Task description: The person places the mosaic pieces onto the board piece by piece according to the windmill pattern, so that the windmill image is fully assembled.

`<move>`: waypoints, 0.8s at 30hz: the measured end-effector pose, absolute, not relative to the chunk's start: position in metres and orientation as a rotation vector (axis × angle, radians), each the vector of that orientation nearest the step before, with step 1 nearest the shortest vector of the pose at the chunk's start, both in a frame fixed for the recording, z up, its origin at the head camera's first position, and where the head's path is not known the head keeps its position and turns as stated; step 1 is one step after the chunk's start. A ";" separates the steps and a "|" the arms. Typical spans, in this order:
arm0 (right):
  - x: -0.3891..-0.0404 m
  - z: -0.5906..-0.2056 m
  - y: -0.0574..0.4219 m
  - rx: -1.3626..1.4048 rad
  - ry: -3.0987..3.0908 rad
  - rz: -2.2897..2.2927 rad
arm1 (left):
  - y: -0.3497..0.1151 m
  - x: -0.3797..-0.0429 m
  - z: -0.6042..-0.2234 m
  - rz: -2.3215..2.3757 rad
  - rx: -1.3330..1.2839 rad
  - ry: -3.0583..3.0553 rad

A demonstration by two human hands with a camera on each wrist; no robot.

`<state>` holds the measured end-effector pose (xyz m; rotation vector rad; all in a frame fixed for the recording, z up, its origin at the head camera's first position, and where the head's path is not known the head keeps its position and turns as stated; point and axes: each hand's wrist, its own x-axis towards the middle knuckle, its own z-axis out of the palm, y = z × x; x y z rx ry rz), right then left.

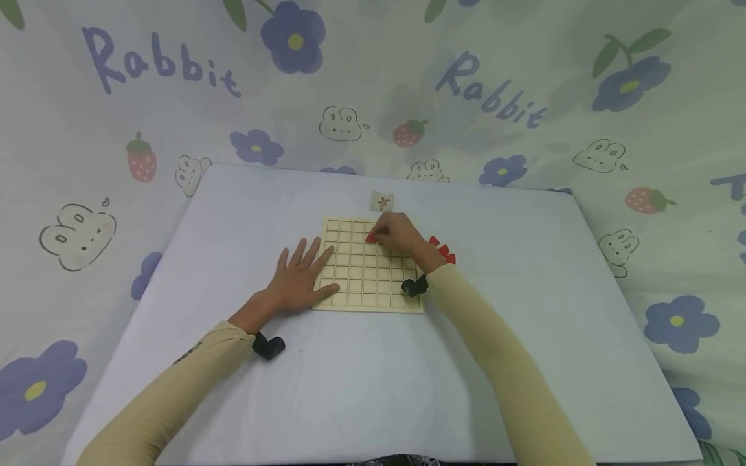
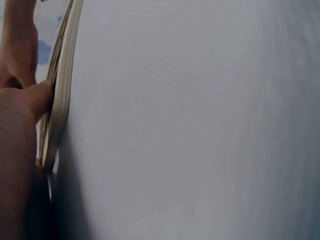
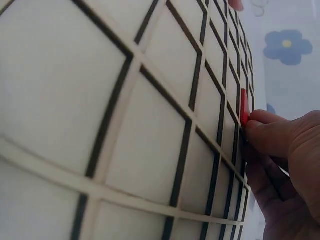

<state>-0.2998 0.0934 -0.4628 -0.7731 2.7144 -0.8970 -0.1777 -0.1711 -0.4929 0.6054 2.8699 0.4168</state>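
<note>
A pale wooden grid board with raised dividers lies flat on the white table. My left hand rests spread over its left edge, thumb and fingertips on the board; the left wrist view shows the thumb against the board's side. Over the upper middle squares, my right hand pinches a small red piece between thumb and fingertips. In the right wrist view that red piece stands right at the grid's dividers. Part of the board is hidden under the right hand and wrist.
Several red pieces lie on the table just right of the board, partly behind the right wrist. A small patterned card lies beyond the board's far edge. Behind the table hangs a printed curtain.
</note>
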 end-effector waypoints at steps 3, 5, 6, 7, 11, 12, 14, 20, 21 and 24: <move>-0.300 -0.466 0.094 -0.803 2.740 -0.899 | -0.172 -0.178 -0.495 0.431 0.605 2.886; -0.299 -0.467 0.095 -0.807 2.749 -0.904 | -0.172 -0.178 -0.496 0.455 0.607 2.891; -0.299 -0.467 0.096 -0.803 2.751 -0.909 | -0.172 -0.178 -0.497 0.464 0.607 2.892; -0.299 -0.468 0.098 -0.796 2.752 -0.919 | -0.172 -0.178 -0.498 0.466 0.608 2.893; -0.298 -0.469 0.108 -0.773 2.768 -0.953 | -0.172 -0.179 -0.501 0.475 0.617 2.880; -0.298 -0.468 0.112 -0.761 2.767 -0.976 | -0.172 -0.179 -0.502 0.461 0.615 2.879; -0.298 -0.466 0.121 -0.743 2.775 -0.990 | -0.172 -0.179 -0.501 0.458 0.613 2.877; -0.294 -0.453 0.155 -0.519 2.822 -0.898 | -0.171 -0.179 -0.496 0.469 0.609 2.882; -0.293 -0.452 0.161 -0.460 2.831 -0.858 | -0.171 -0.179 -0.496 0.469 0.610 2.883; -0.292 -0.450 0.176 -0.299 2.849 -0.721 | -0.172 -0.179 -0.498 0.437 0.605 2.883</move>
